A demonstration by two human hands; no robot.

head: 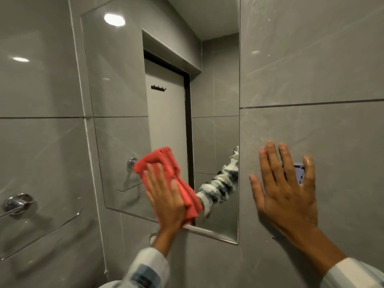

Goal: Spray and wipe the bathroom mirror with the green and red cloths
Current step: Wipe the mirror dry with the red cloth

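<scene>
The tall bathroom mirror (128,90) is set into the grey tiled wall at the centre. My left hand (166,198) presses a red cloth (166,161) flat against the lower part of the glass, close to the bottom edge. My right hand (288,188) lies spread and flat on the wall tile to the right of the mirror, holding nothing. The mirror reflects a checked sleeve, a white door and a hook rack. No green cloth or spray bottle is in view.
A chrome towel rail mount (18,203) sticks out of the left wall, low down, with its rail running left. A small white and purple object (299,173) is fixed on the right wall, partly hidden behind my right fingers.
</scene>
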